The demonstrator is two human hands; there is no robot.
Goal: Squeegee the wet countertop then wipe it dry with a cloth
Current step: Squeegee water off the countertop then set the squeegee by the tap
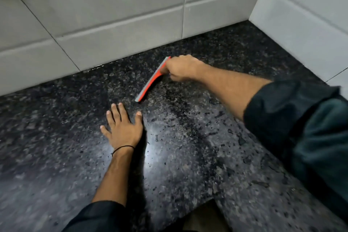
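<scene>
Nearest the camera, two dark sleeves enter from the lower edge and the right side. No container is in view.

The left hand (122,128) lies flat, palm down, on the worktop (56,156) — fingers (111,117) released and spread, grasping nothing. A thin black band (122,148) circles the left wrist. The worktop is dark speckled stone; to the right of the left hand it carries water droplets (156,137) and wet patches, with a bright reflection on the surface beside the wrist.

Farther out, the right hand (181,68) is clenched around the handle of the squeegee (151,81), knuckles uppermost; the handle itself is hidden inside the grip. The squeegee is red-orange with a grey blade strip along its left edge. Its blade rests on the worktop beyond the left hand, apart from it and short of the back wall. The long axis of the blade runs diagonally — near end toward the lower left, just beyond the left fingertips, far end toward the upper right at the right hand. The grey strip faces left.

Beyond the squeegee, a tiled back wall (113,24) of pale grey meets the worktop, with a glint of water along that joint. A second tiled wall (301,15) closes the corner at the right.
</scene>
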